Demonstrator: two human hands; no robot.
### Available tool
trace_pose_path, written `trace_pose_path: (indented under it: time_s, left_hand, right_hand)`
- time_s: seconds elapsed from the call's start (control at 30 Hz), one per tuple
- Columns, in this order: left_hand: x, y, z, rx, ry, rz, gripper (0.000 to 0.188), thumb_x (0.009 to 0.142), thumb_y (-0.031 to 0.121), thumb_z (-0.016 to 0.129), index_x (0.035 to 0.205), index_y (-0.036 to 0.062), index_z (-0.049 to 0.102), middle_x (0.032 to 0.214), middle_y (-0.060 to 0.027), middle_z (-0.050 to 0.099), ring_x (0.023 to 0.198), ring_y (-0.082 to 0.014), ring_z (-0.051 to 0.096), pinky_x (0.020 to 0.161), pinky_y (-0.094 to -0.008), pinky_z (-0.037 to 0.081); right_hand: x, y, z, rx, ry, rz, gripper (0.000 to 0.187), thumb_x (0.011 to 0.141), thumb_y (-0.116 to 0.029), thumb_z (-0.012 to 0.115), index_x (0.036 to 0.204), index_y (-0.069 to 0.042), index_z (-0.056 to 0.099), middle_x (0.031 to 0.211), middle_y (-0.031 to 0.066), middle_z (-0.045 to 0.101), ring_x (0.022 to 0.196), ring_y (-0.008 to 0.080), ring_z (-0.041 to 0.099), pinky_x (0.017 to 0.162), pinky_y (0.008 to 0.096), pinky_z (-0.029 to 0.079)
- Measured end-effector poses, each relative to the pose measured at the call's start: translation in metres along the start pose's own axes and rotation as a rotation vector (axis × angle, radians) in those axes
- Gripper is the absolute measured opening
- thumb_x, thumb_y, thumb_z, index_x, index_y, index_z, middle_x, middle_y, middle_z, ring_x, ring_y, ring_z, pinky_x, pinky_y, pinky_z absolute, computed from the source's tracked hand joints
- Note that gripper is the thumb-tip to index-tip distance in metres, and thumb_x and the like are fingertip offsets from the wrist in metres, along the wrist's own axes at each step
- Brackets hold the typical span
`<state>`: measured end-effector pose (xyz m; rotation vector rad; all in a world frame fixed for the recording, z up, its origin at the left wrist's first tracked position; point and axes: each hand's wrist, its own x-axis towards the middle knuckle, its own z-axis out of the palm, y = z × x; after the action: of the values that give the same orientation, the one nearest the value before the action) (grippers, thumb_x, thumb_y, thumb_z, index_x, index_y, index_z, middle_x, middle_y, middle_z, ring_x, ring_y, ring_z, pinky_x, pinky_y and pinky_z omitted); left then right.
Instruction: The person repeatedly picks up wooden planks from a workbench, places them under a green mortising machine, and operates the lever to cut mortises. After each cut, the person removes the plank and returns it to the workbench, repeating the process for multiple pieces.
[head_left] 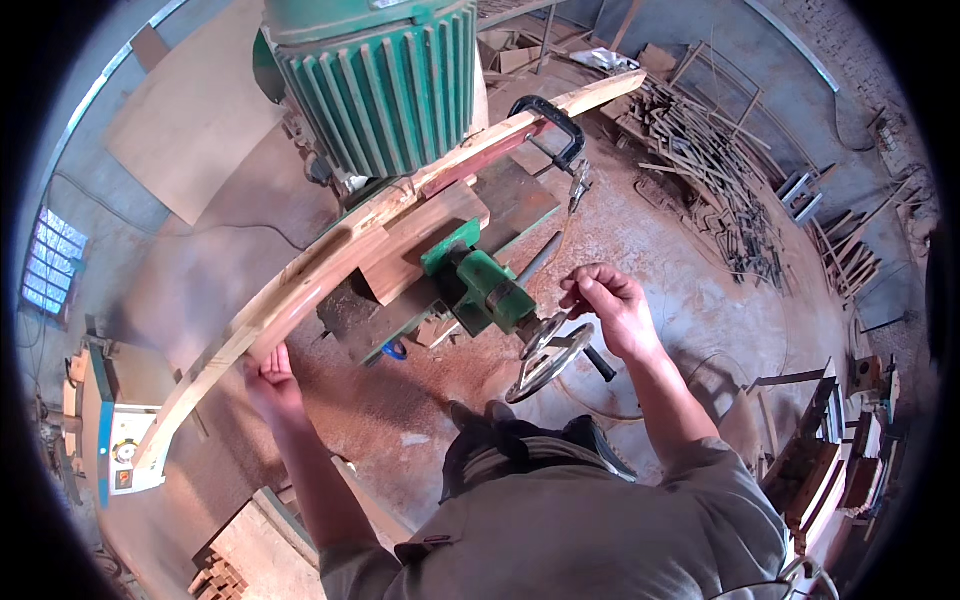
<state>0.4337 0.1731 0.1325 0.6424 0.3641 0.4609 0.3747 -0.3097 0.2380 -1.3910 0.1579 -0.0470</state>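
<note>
A long, slightly bowed wooden beam [325, 258] runs from lower left to upper right across a green machine. The fingers of my left hand [274, 388] are closed at the beam's near edge, left of the machine table. My right hand [612, 303] is by the metal handwheel [552, 356], fingers curled and thumb against them; whatever they may hold is hidden. Behind the wheel, a green screw clamp [488, 287] presses on a wooden block [425, 243] beside the beam. A black G-clamp [560, 128] grips the beam farther right.
The green ribbed motor [385, 95] stands over the beam's middle. Sawdust covers the floor [420, 400]. Heaped wood strips [715, 165] lie at the far right. A white and blue cabinet [128, 450] stands near the beam's left end, with stacked boards [265, 540] at lower left.
</note>
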Motion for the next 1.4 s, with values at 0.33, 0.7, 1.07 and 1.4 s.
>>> trace_pose_path:
  time_s: [0.33,0.7,1.07,1.4]
  left_hand:
    - [0.082,-0.059,-0.003,0.123,0.224,-0.135,0.029,0.092,0.027,0.050,0.114,0.0093,0.051,0.110,-0.0075,0.061,0.102,-0.0209,0.059,0.093,-0.0405,0.045]
    - [0.085,-0.100,0.001,0.157,0.128,-0.145,0.025,0.089,0.017,0.056,0.111,0.0063,0.052,0.103,-0.0083,0.062,0.097,-0.0221,0.060,0.090,-0.0426,0.048]
    - [0.073,-0.130,0.027,0.131,0.171,-0.139,0.021,0.089,0.013,0.056,0.109,0.0069,0.053,0.103,-0.0073,0.061,0.098,-0.0216,0.059,0.091,-0.0411,0.048]
    - [0.074,-0.136,0.017,0.172,0.212,-0.085,0.019,0.090,0.015,0.055,0.107,0.0068,0.052,0.102,-0.0067,0.059,0.098,-0.0208,0.057,0.090,-0.0401,0.048]
  right_hand:
    - [-0.009,0.021,-0.025,-0.078,0.135,0.124,0.023,0.092,-0.020,0.055,0.098,0.002,0.059,0.093,0.0091,0.064,0.078,0.0150,0.062,0.067,0.0280,0.052]
    - [0.043,0.033,-0.043,-0.074,0.008,0.157,0.022,0.092,-0.019,0.055,0.099,0.002,0.059,0.093,0.0093,0.063,0.077,0.0158,0.062,0.066,0.0302,0.052]
    - [0.093,0.076,-0.077,-0.106,0.196,0.094,0.025,0.091,-0.021,0.057,0.106,-0.001,0.056,0.102,0.0107,0.061,0.089,0.0181,0.060,0.073,0.0330,0.051]
    - [0.137,0.043,0.008,0.553,0.108,0.273,0.037,0.096,-0.040,0.039,0.088,-0.007,0.051,0.083,0.0133,0.058,0.071,0.0241,0.057,0.066,0.0367,0.048]
